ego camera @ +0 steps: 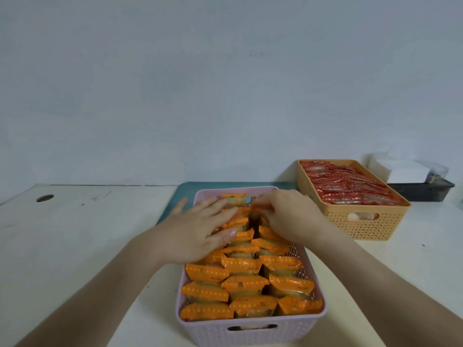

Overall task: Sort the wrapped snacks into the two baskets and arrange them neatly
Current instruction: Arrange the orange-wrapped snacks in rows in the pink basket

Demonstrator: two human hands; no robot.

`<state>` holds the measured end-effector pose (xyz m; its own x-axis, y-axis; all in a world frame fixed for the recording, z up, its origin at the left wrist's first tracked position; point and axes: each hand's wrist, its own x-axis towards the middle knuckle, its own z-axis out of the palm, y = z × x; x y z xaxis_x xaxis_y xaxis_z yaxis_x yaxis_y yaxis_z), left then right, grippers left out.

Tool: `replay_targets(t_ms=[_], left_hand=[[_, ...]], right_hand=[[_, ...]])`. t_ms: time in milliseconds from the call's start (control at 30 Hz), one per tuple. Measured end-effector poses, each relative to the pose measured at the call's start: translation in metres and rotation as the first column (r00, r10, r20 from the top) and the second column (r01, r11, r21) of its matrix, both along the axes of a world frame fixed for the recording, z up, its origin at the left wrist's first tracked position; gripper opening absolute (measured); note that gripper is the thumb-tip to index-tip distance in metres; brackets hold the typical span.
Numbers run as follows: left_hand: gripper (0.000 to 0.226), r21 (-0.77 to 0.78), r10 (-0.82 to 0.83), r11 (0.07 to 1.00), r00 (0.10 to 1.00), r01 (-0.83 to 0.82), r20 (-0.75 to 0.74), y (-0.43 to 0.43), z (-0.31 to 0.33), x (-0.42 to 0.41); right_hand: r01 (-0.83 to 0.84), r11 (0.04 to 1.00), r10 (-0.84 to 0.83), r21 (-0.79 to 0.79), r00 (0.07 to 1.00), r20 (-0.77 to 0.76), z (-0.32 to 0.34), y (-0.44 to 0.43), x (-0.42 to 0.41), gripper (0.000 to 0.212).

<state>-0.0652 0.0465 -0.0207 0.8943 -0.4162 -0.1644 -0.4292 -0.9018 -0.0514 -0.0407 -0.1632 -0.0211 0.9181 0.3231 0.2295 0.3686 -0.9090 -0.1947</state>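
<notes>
While the left hand (200,229) lies spread flat on the orange packets (240,284), the right hand (288,214) pinches one at twelve o'clock in the pink basket (250,331); forcing it in could topple the neighbouring rows (already tightly packed).

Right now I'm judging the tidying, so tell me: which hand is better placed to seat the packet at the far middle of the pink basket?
Right hand, probably: its fingertips pinch that orange packet. The left hand lies flat on neighbouring packets.

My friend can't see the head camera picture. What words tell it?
Two bare hands, left hand and right hand, tidy orange-wrapped snacks in a pink basket. An orange basket of red packets sits behind, right.
</notes>
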Motion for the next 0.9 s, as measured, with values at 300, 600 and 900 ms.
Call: replay_targets(t_ms=[300, 600, 900], left_hand=[[0.078, -0.237, 0.004, 0.972, 1.0, 0.003, 0.026, -0.01, 0.006, -0.024], [0.077, -0.096, 0.03, 0.995, 0.999, -0.026, 0.043, -0.008, -0.009, -0.039], [0.023, -0.881, 0.333, 0.383, 0.931, -0.277, -0.148, 0.004, -0.02, -0.074]], right_hand=[[-0.195, 0.972, 0.203, 0.132, 0.978, -0.051, 0.017, -0.007, -0.024, 0.032], [-0.189, 0.944, 0.113, -0.271, 0.956, -0.272, 0.006, -0.014, -0.054, 0.057], [0.085, 0.895, 0.037, 0.438, 0.964, -0.263, -0.009, -0.032, -0.071, 0.038]])
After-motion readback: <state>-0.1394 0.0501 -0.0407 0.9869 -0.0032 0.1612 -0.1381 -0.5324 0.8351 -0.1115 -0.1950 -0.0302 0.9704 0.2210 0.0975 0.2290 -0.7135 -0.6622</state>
